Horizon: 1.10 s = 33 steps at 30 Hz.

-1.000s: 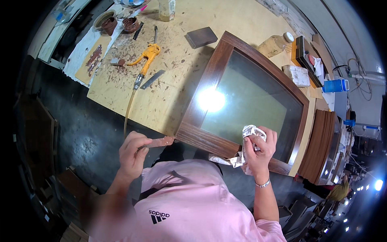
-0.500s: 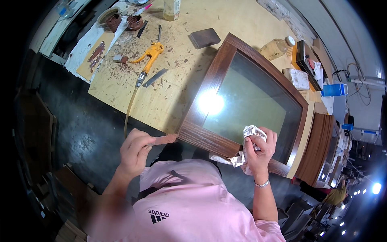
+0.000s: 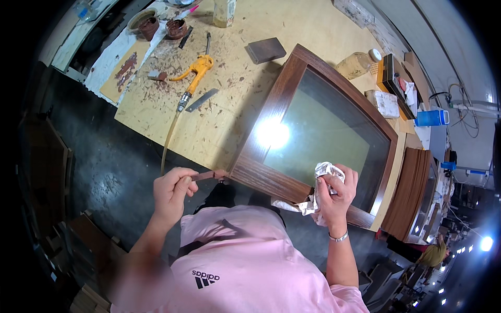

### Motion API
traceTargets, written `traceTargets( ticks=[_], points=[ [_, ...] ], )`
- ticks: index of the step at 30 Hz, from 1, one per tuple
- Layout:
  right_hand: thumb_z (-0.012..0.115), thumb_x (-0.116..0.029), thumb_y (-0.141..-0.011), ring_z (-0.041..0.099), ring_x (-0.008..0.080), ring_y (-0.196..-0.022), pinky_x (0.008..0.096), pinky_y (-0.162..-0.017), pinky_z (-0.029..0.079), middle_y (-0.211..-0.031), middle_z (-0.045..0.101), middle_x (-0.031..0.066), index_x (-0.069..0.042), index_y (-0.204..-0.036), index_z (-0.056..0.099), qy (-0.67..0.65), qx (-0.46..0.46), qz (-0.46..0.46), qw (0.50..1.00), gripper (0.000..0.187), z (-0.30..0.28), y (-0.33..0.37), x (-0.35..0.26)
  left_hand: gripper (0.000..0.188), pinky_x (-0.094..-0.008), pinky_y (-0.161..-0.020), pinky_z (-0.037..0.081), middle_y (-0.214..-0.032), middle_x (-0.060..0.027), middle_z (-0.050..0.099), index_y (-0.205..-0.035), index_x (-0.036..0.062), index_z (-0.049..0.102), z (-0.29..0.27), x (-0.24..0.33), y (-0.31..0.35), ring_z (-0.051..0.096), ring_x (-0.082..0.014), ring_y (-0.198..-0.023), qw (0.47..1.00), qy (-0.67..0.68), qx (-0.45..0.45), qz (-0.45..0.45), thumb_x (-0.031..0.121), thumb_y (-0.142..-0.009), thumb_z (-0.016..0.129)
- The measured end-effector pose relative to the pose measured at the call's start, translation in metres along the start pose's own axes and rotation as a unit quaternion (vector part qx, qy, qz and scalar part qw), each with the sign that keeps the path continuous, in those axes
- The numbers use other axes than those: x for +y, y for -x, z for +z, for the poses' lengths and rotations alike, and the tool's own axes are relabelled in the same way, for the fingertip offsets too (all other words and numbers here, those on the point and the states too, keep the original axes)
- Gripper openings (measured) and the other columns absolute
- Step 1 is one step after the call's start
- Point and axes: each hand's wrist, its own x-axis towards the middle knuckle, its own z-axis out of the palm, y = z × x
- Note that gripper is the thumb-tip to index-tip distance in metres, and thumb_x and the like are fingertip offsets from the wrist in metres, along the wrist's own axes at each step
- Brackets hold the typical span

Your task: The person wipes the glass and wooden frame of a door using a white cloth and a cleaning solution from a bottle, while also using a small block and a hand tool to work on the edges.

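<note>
One left hand pinches one flat reddish-brown scraper by the frame's corner. One right hand squeezes one white cloth. One yellow air gun lies on the pale, spotty desk. The floor is dark. The wooden frame, at the desk's near edge, is brown with shiny glass.

Yellow air gun lies on tabletop, dark block to its right. Capped jar near whitish block; blue jug farther right.
</note>
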Motion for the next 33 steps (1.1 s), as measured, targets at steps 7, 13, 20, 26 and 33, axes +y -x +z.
traceTargets(
  ticks=[7,13,20,26,33],
  points=[
    [0.078,-0.005,-0.066,0.058,0.0292,-0.090,0.0395,-0.077,0.048,-0.098,0.068,0.0110,-0.009,-0.077,0.074,0.003,-0.001,0.002,1.000,0.012,0.000,0.001,-0.001,0.021,-0.0208,-0.054,0.045,-0.070,-0.0035,0.062,-0.103,-0.0031,0.066,0.005,-0.001,-0.001,0.058,-0.0084,-0.058,0.982,0.131,-0.009,-0.137,0.013,-0.104,0.052],
    [0.078,-0.006,-0.067,0.057,0.0291,-0.091,0.0396,-0.077,0.047,-0.098,0.068,0.0112,-0.008,-0.078,0.075,0.001,-0.004,0.008,1.000,0.012,0.000,0.002,-0.001,0.021,-0.0201,-0.054,0.043,-0.069,-0.0029,0.061,-0.102,-0.0027,0.066,0.009,-0.004,-0.004,0.055,-0.0074,-0.055,0.972,0.161,-0.014,-0.170,0.013,-0.105,0.052],
    [0.078,-0.006,-0.067,0.057,0.0291,-0.091,0.0397,-0.077,0.047,-0.098,0.068,0.0111,-0.009,-0.078,0.075,-0.002,-0.006,0.008,1.000,0.012,0.000,0.002,0.000,0.022,-0.0217,-0.050,0.045,-0.066,-0.0019,0.058,-0.099,-0.0026,0.066,0.010,-0.008,-0.007,0.050,-0.0066,-0.052,0.960,0.215,-0.004,-0.180,0.014,-0.104,0.053],
    [0.078,-0.006,-0.066,0.058,0.0287,-0.090,0.0393,-0.077,0.047,-0.098,0.068,0.0107,-0.009,-0.077,0.074,-0.002,-0.001,0.006,1.000,0.012,0.000,0.001,0.000,0.021,-0.0214,-0.048,0.045,-0.064,-0.0015,0.056,-0.097,-0.0026,0.065,0.008,-0.011,-0.009,0.047,-0.0056,-0.050,0.956,0.214,-0.009,-0.199,0.014,-0.103,0.054],
    [0.078,-0.007,-0.066,0.058,0.0285,-0.090,0.0392,-0.078,0.047,-0.098,0.068,0.0103,-0.009,-0.077,0.074,-0.001,-0.005,0.006,1.000,0.012,-0.001,0.001,0.000,0.021,-0.0226,-0.047,0.046,-0.062,-0.0002,0.054,-0.092,-0.0020,0.064,0.008,-0.003,-0.012,0.043,-0.0046,-0.048,0.961,0.192,-0.010,-0.199,0.013,-0.103,0.054]
  ],
)
